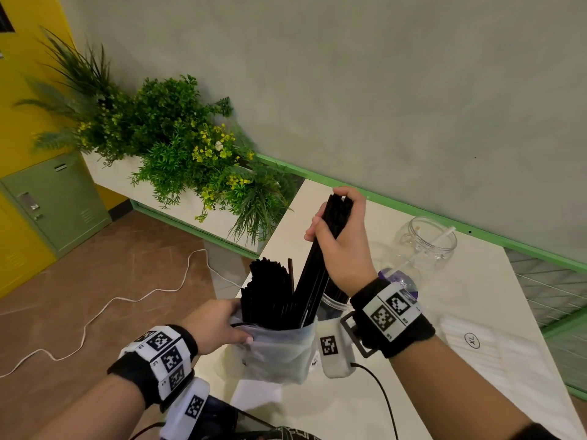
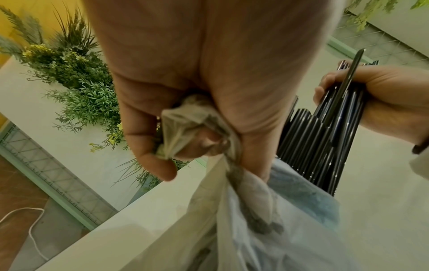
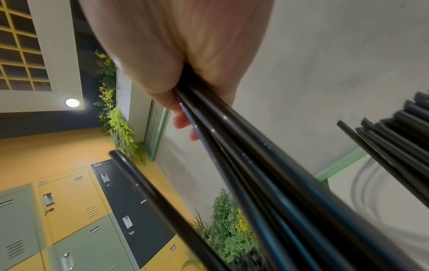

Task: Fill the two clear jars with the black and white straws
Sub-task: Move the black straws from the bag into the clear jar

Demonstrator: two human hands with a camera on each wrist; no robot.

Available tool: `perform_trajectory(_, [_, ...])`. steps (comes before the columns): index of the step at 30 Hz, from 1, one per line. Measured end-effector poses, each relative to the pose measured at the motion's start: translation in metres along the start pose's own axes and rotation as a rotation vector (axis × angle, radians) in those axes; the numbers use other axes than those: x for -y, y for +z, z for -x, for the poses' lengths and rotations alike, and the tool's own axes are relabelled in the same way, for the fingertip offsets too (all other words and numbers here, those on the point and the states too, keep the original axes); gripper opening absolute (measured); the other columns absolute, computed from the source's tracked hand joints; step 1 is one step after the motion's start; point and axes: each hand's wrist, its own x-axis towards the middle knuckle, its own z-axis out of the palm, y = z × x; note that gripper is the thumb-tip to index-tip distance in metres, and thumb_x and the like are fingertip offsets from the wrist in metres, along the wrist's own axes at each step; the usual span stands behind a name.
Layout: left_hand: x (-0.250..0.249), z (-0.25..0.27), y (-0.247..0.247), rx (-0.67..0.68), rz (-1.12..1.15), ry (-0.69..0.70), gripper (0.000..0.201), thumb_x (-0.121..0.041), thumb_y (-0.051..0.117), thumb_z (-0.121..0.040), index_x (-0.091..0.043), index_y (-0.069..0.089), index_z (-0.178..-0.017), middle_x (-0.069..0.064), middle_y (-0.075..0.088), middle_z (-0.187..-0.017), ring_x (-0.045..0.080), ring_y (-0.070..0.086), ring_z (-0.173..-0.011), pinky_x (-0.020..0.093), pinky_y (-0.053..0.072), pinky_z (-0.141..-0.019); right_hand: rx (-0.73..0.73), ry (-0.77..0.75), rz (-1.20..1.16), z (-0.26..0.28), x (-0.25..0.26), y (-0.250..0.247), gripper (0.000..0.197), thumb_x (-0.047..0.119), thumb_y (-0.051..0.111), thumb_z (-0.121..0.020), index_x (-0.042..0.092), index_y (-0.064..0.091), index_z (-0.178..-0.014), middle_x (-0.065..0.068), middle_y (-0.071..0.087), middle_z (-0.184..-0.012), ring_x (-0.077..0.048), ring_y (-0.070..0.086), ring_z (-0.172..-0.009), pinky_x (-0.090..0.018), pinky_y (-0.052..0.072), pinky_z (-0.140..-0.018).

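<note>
- While the right hand (image 1: 341, 239) had its fingers curled tight round a fistful of black straws (image 1: 313, 274), thumb on one side and fingertips (image 3: 185, 122) showing past the other, the lower ends of that bundle were still down in the plastic bag (image 1: 276, 354).
- The left hand (image 1: 216, 328) pinched a bunched fold of the bag's rim between thumb and curled fingers (image 2: 197, 141), holding the mouth up and open.
- One straw (image 2: 345, 82) stuck out above the others in the grip; it looked the likeliest to slip free and drop if the bundle were swung quickly.
- The remaining straws (image 1: 266, 290) stood loose in the bag, touching the gripped ones, so a lift at an angle could probably drag a few out with it or snag the film.
- Held only by that pinch, the thin bag sat near the table's (image 1: 476, 369) left edge; a hard pull might tip it toward the floor.
- A jar already holding black straws (image 1: 333, 300) stood just behind the bag, mostly hidden by the right wrist, which left little room to swing low.
- Farther right, the clear jar (image 1: 425, 239) with a white straw or two inside stood near the wall, and the pack of white straws (image 1: 470, 341) lay beside the right forearm; open tabletop lay between them.
</note>
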Motion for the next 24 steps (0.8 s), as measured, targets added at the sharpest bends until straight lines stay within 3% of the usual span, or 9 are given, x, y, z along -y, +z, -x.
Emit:
perform_trajectory(4, [0.000, -0.001, 0.001, 0.003, 0.003, 0.012, 0.045, -0.037, 0.075, -0.074, -0.024, 0.060, -0.114, -0.008, 0.063, -0.104, 0.009, 0.057, -0.094, 0.020, 0.042, -0.075, -0.010, -0.004, 0.005, -0.005, 0.003, -0.001, 0.045, -0.007, 0.046, -0.092, 0.026, 0.034, -0.120, 0.007, 0.052, -0.085, -0.020, 0.058, -0.070, -0.048, 0.056, -0.076])
perform_trajectory(9, [0.000, -0.001, 0.000, 0.012, 0.004, 0.020, 0.046, -0.036, 0.075, -0.074, -0.025, 0.059, -0.115, -0.007, 0.065, -0.108, 0.011, 0.060, -0.101, 0.024, 0.047, -0.083, 0.018, -0.001, 0.057, -0.004, 0.005, 0.004, 0.047, -0.007, 0.045, -0.092, 0.029, 0.033, -0.120, 0.002, 0.052, -0.086, -0.020, 0.058, -0.072, -0.052, 0.054, -0.077])
perform_trajectory(12, [0.001, -0.001, 0.000, 0.014, 0.001, 0.018, 0.045, -0.037, 0.076, -0.074, -0.025, 0.059, -0.114, -0.006, 0.066, -0.110, 0.012, 0.060, -0.101, 0.024, 0.046, -0.082, -0.038, -0.013, 0.041, -0.009, 0.011, -0.004, 0.048, -0.007, 0.046, -0.092, 0.034, 0.034, -0.114, 0.001, 0.053, -0.086, -0.019, 0.060, -0.071, -0.046, 0.057, -0.077])
perform_trajectory(15, [0.002, -0.001, 0.000, 0.012, -0.005, 0.019, 0.044, -0.037, 0.075, -0.074, -0.025, 0.059, -0.113, -0.006, 0.066, -0.108, 0.012, 0.060, -0.100, 0.022, 0.045, -0.078, -0.085, -0.047, 0.012, -0.015, 0.015, -0.016, 0.043, -0.007, 0.045, -0.093, 0.024, 0.033, -0.119, -0.002, 0.052, -0.089, -0.019, 0.060, -0.071, -0.040, 0.057, -0.076])
perform_trajectory(19, [0.000, -0.001, 0.001, 0.008, 0.011, 0.032, 0.041, -0.033, 0.075, -0.076, -0.026, 0.058, -0.113, -0.011, 0.060, -0.099, 0.008, 0.057, -0.093, 0.019, 0.038, -0.072, -0.066, -0.047, 0.027, -0.016, 0.016, -0.021, 0.042, -0.008, 0.044, -0.093, 0.019, 0.031, -0.123, -0.003, 0.050, -0.090, -0.020, 0.059, -0.072, -0.041, 0.057, -0.076])
perform_trajectory(24, [0.000, -0.002, -0.001, 0.015, 0.019, 0.041, 0.046, -0.033, 0.075, -0.076, -0.025, 0.058, -0.118, -0.010, 0.064, -0.106, 0.009, 0.059, -0.099, 0.019, 0.042, -0.077, -0.109, -0.084, 0.036, -0.019, 0.020, -0.028, 0.043, -0.008, 0.044, -0.092, 0.020, 0.031, -0.122, -0.006, 0.051, -0.091, -0.022, 0.061, -0.071, -0.035, 0.056, -0.075])
